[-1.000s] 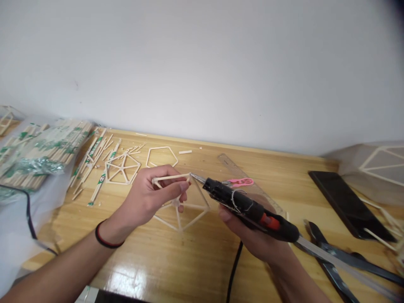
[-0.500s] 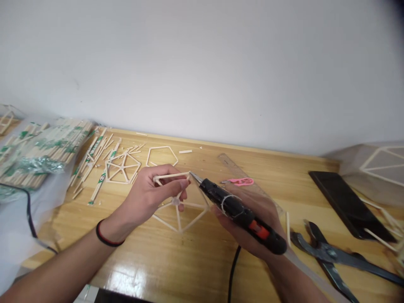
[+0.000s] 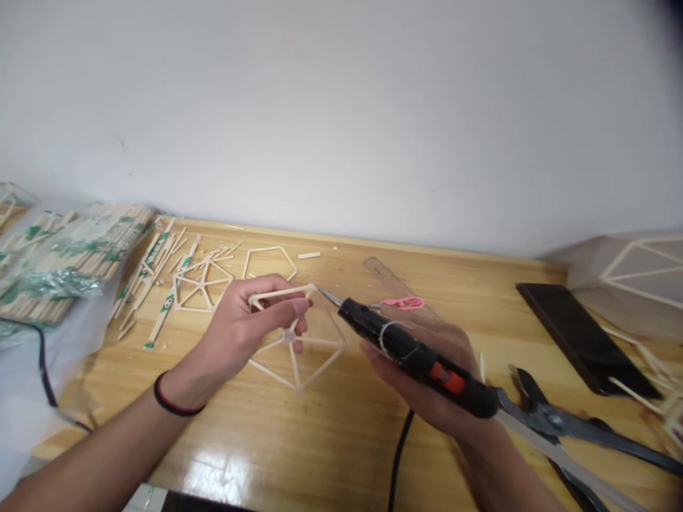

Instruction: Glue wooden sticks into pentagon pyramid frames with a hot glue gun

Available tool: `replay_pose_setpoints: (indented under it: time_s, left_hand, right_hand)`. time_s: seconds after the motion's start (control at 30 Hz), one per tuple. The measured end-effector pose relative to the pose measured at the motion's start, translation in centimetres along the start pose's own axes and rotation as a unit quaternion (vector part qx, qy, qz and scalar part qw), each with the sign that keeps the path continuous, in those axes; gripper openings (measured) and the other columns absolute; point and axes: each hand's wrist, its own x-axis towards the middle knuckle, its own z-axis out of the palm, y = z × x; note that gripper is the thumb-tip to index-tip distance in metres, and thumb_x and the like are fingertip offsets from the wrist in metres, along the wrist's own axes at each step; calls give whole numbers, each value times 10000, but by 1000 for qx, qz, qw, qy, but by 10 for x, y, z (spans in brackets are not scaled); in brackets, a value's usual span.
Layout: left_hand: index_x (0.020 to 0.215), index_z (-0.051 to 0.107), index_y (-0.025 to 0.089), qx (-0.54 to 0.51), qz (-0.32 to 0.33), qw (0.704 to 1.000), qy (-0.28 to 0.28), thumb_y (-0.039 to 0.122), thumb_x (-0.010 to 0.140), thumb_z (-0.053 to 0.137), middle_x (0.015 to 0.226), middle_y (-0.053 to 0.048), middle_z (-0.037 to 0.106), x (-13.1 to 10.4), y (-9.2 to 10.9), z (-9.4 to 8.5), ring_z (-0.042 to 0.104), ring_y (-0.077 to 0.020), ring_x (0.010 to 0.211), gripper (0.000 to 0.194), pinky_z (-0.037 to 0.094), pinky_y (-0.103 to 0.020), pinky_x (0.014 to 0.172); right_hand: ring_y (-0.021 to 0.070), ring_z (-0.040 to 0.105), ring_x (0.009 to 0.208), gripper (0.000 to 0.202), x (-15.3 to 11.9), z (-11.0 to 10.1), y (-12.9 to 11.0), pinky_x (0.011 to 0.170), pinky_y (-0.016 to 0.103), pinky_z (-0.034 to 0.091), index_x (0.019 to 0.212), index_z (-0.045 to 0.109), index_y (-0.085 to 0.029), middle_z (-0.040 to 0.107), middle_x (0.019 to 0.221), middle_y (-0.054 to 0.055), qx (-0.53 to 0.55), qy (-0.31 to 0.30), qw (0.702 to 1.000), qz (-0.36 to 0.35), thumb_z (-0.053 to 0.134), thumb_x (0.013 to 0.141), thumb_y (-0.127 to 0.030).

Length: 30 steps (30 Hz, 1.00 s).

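My left hand (image 3: 261, 313) pinches a pentagonal stick frame (image 3: 295, 364) with spokes meeting at a hub, held above the table. Its fingers cover part of the upper side. My right hand (image 3: 427, 363) is wrapped round a black hot glue gun (image 3: 405, 348) with an orange-red part and a glue stick (image 3: 565, 455) coming out of its back. The metal nozzle points left, very close to the frame's top corner; a small gap seems to show between them. A second spoked pentagon (image 3: 201, 286) and a plain pentagon outline (image 3: 271, 249) lie behind my left hand.
Bagged chopsticks (image 3: 101, 242) and loose sticks (image 3: 152, 263) are at left. Past my right hand lie a clear ruler (image 3: 381, 274), pink-handled snips (image 3: 408, 304), large pliers (image 3: 555, 419) and a black phone (image 3: 581, 338). More stick frames (image 3: 645, 267) stand at far right.
The glue gun's nozzle has drawn slightly away from the frame's top corner, which it appeared to touch before. The whole view has shifted a little; my left hand keeps its pinch.
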Motion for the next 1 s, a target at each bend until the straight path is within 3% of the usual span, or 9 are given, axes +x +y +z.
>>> replay_pose_setpoints:
  time_s: [0.17,0.47,0.9,1.0]
  left_hand:
    - [836,766,148,12,-2,1000,-7,269,916,800,697,-13,739,-1,1,1,705,-130,549,149,567,-223,546]
    - [796,757,143,23,5,1000,-15,206,899,792,669,-1,732,-2,4,5,686,-100,543,126,568,-183,544]
    - [814,756,157,46,29,999,-4,290,911,798,709,-23,750,-5,3,2,704,-133,562,170,569,-226,558]
    - [819,756,168,99,59,993,3,304,927,780,716,-21,751,-5,3,2,696,-134,582,175,557,-231,571]
  right_hand:
    - [133,451,515,296,3,1,-5,512,289,371,727,484,-254,489,605,-60,-1,22,1000,12,658,904,-94]
    - [131,506,526,254,0,2,-1,530,291,433,765,533,-261,531,621,-66,6,-2,1000,17,668,920,-111]
    - [129,507,514,257,2,2,-4,512,287,434,746,543,-256,539,615,-60,11,14,1000,13,665,907,-96]
    - [120,477,490,316,4,2,-6,490,281,415,690,491,-246,510,588,-61,9,22,999,30,668,913,-108]
